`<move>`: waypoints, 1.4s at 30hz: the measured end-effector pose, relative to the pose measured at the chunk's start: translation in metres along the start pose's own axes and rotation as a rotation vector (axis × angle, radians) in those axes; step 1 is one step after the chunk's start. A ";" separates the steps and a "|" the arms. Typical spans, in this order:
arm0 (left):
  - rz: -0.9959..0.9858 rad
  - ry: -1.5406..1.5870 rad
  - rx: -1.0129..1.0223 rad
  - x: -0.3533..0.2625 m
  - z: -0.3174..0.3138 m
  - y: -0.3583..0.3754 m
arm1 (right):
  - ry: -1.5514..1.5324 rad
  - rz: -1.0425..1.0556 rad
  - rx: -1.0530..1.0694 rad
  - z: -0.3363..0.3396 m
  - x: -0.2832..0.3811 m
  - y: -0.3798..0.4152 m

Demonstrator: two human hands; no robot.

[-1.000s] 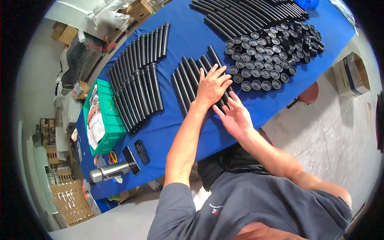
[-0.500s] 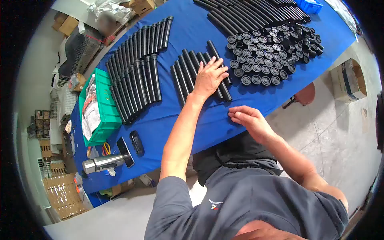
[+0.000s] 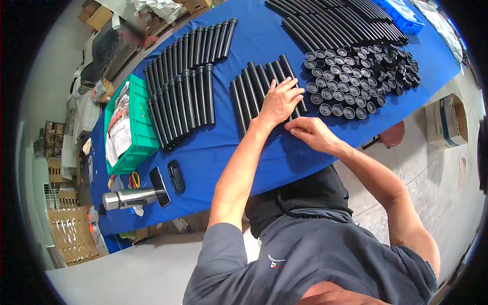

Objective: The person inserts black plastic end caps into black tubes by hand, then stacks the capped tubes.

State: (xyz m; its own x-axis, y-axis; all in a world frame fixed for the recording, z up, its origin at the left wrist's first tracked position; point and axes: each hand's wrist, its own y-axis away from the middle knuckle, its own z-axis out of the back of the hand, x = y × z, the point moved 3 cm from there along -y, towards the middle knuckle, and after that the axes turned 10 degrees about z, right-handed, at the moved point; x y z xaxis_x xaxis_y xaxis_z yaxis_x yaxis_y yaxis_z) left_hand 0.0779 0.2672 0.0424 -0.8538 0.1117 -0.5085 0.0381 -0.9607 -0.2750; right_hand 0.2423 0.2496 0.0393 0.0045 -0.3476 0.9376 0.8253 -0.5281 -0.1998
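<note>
Several black tubes (image 3: 246, 91) lie side by side on the blue cloth in the middle of the table. My left hand (image 3: 279, 103) rests on top of the right-hand tubes of this group, its fingers spread. At the near ends of those tubes is my right hand (image 3: 315, 133), thumb and fingers drawn together by a tube end; what they hold, if anything, is hidden. Round black caps (image 3: 338, 84) lie in rows just to the right of the tubes. To the left are two rows of black tubes with collared ends (image 3: 195, 96).
A green crate (image 3: 137, 147) with papers stands at the left. Near it lie a steel bottle (image 3: 129, 198), a phone (image 3: 159, 186) and a black case (image 3: 176, 176). More black tubes (image 3: 325, 25) and a blue tray (image 3: 401, 18) are at the far right. A cardboard box (image 3: 446, 121) stands on the floor.
My right hand has moved up to the near tube ends, and its fingertips have come closer together. My left hand stays on the tubes. The whole view has shifted slightly.
</note>
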 end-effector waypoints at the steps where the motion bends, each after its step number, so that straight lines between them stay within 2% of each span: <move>1: 0.006 0.033 -0.024 -0.002 0.003 0.000 | 0.045 0.012 0.003 0.002 0.003 -0.001; 3: 0.021 0.097 -0.101 -0.006 0.027 0.012 | 0.068 0.036 -0.009 0.006 0.014 -0.006; 4: 0.026 0.111 -0.149 -0.007 0.045 0.023 | 0.048 -0.017 -0.004 0.012 0.020 -0.008; 8: 0.084 0.032 -0.255 0.019 0.105 0.097 | 0.302 0.185 -0.040 0.060 0.057 -0.049; 10: 0.198 -0.135 -0.086 0.039 0.104 0.134 | 0.487 0.395 -0.053 0.075 0.053 -0.093; 12: 0.234 -0.228 0.011 0.044 0.093 0.151 | 0.682 0.476 -0.034 0.080 0.032 -0.141; 15: 0.290 -0.247 0.039 0.050 0.074 0.144 | 0.927 0.237 0.056 0.069 -0.010 -0.204; 18: 0.299 -0.208 0.046 0.046 0.063 0.118 | 0.914 -0.023 0.229 0.060 -0.035 -0.226; 19: 0.307 -0.119 0.046 0.042 0.063 0.109 | 0.889 0.001 0.266 0.058 -0.039 -0.229; 22: 0.282 -0.157 0.059 0.040 0.055 0.095 | 0.936 -0.045 0.454 0.056 -0.044 -0.228; 25: 0.260 -0.106 0.002 0.036 0.048 0.086 | 0.926 -0.005 0.505 0.060 -0.047 -0.234; 29: 0.224 -0.089 -0.038 0.037 0.046 0.085 | 0.950 0.008 0.418 0.061 -0.023 -0.242; 32: 0.207 -0.129 -0.070 0.036 0.044 0.085 | 0.982 0.320 0.346 0.049 -0.036 -0.260; 34: 0.180 -0.108 -0.068 0.031 0.046 0.084 | 0.808 0.337 0.450 0.037 -0.049 -0.268; 35: 0.167 -0.101 -0.069 0.030 0.048 0.084 | 0.834 0.330 0.530 0.031 -0.052 -0.267; 38: 0.145 -0.101 -0.074 0.035 0.044 0.083 | 0.825 0.386 0.530 0.032 -0.043 -0.256; 39: 0.130 -0.099 -0.091 0.033 0.044 0.082 | 0.890 0.277 0.586 0.033 -0.042 -0.255; 40: 0.137 -0.102 -0.076 0.031 0.043 0.082 | 0.837 0.350 0.542 0.033 -0.042 -0.253; 42: 0.152 -0.119 -0.053 0.034 0.042 0.080 | 0.853 0.277 0.546 0.032 -0.042 -0.251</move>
State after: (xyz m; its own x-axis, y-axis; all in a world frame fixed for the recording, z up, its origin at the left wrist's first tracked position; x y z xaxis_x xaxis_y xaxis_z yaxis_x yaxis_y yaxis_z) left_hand 0.0300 0.1835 0.0378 -0.8914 -0.0680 -0.4480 0.1963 -0.9491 -0.2465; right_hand 0.0529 0.4217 0.0598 0.0081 -0.9456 0.3253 0.9998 0.0010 -0.0221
